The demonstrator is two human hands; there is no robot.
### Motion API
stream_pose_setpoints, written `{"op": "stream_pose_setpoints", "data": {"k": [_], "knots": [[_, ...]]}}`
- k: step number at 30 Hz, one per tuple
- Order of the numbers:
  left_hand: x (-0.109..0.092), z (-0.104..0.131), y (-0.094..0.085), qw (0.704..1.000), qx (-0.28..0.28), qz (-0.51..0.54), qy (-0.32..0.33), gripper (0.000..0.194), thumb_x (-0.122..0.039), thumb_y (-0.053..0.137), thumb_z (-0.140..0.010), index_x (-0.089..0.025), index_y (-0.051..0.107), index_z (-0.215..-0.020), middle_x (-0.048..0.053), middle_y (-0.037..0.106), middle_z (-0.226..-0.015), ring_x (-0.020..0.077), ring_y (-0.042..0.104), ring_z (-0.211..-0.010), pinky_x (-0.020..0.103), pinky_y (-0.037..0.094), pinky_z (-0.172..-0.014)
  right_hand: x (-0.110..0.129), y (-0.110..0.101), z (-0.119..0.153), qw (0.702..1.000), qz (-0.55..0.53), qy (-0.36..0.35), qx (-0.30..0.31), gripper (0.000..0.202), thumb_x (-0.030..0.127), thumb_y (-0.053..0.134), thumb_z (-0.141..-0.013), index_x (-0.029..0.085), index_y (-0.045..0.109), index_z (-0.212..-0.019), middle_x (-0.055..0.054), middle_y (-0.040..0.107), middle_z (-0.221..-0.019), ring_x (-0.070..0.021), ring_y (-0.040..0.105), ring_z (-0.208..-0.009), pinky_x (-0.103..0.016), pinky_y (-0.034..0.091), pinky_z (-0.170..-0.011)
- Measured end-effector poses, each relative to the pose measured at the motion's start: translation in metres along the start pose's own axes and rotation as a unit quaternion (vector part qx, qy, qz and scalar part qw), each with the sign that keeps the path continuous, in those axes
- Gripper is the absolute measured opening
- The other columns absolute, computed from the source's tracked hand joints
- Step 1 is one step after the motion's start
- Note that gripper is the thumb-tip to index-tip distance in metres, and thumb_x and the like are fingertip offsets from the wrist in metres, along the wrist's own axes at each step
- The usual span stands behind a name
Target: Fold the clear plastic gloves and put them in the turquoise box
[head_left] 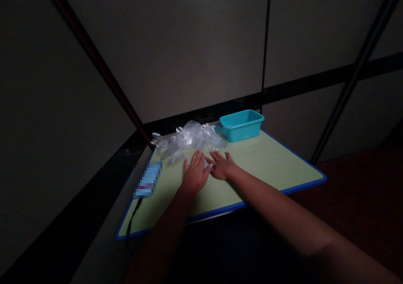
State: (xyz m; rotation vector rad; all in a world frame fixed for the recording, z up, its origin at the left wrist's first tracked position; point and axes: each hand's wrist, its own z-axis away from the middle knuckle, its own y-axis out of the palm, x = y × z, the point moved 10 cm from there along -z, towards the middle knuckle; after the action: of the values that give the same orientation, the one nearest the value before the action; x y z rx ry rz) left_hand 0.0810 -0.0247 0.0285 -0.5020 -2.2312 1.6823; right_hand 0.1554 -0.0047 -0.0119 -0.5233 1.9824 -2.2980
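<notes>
My left hand (195, 174) lies palm down on the pale green table, its fingers stretched out toward the back. Beside it, my right hand (221, 166) is also flat with its fingers spread, pointing up and left. A small piece of clear plastic (206, 165) shows between the two hands, partly hidden beneath them. Just beyond my fingertips lies a loose heap of crumpled clear plastic (193, 136). Neither hand is closed around anything.
A turquoise basket (242, 132) stands at the table's back right, beside the plastic heap. On the left lies a blurred light-blue object (148, 180) with a dark strap (134, 214) hanging over the edge. The table (283, 166) has a blue rim; paneled walls rise behind.
</notes>
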Motion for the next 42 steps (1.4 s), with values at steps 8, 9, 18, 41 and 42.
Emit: {"op": "stream_pose_setpoints", "data": {"k": [8, 9, 18, 41, 42], "knots": [[-0.008, -0.003, 0.026, 0.995, 0.086, 0.035, -0.020, 0.064, -0.048, 0.012, -0.093, -0.010, 0.023, -0.143, 0.010, 0.014, -0.151, 0.0192, 0.007, -0.140, 0.045, 0.013, -0.111, -0.002, 0.004, -0.003, 1.000, 0.009, -0.004, 0.003, 0.062, 0.052, 0.022, -0.090, 0.029, 0.008, -0.146, -0.007, 0.000, -0.153, -0.0256, -0.002, -0.139, -0.062, -0.003, -0.102], [-0.006, -0.003, 0.028, 0.994, 0.094, 0.038, -0.028, 0.065, -0.048, 0.010, -0.093, -0.009, 0.023, -0.143, 0.011, 0.015, -0.151, 0.0196, 0.008, -0.140, 0.045, 0.013, -0.111, -0.003, 0.005, -0.003, 1.000, 0.010, -0.001, 0.006, 0.063, 0.052, 0.022, -0.089, 0.029, 0.009, -0.146, -0.007, 0.000, -0.153, -0.0257, -0.002, -0.139, -0.062, -0.003, -0.102], [-0.003, -0.002, 0.036, 0.990, 0.121, 0.051, -0.042, 0.069, -0.052, 0.003, -0.092, -0.011, 0.022, -0.144, 0.009, 0.017, -0.151, 0.0199, 0.012, -0.139, 0.047, 0.015, -0.110, -0.005, 0.006, -0.003, 1.000, 0.012, 0.004, 0.007, 0.061, 0.049, 0.023, -0.090, 0.029, 0.011, -0.146, -0.005, 0.000, -0.153, -0.0268, -0.004, -0.139, -0.061, -0.004, -0.103], [0.040, 0.002, 0.041, 0.980, 0.144, 0.068, -0.122, 0.066, -0.056, 0.010, -0.090, -0.021, 0.018, -0.145, 0.003, 0.010, -0.152, 0.0205, 0.008, -0.140, 0.051, 0.012, -0.110, -0.005, 0.005, -0.001, 1.000, 0.024, 0.009, 0.003, 0.060, 0.052, 0.018, -0.090, 0.031, 0.010, -0.146, -0.005, 0.002, -0.153, -0.0256, -0.003, -0.139, -0.061, -0.002, -0.103], [0.044, 0.003, 0.040, 0.979, 0.142, 0.065, -0.133, 0.066, -0.056, 0.009, -0.090, -0.020, 0.018, -0.145, 0.003, 0.011, -0.152, 0.0207, 0.008, -0.140, 0.052, 0.012, -0.109, -0.005, 0.005, -0.002, 1.000, 0.026, 0.009, 0.004, 0.060, 0.052, 0.019, -0.090, 0.030, 0.010, -0.146, -0.005, 0.002, -0.153, -0.0253, -0.003, -0.139, -0.061, -0.002, -0.103]]}}
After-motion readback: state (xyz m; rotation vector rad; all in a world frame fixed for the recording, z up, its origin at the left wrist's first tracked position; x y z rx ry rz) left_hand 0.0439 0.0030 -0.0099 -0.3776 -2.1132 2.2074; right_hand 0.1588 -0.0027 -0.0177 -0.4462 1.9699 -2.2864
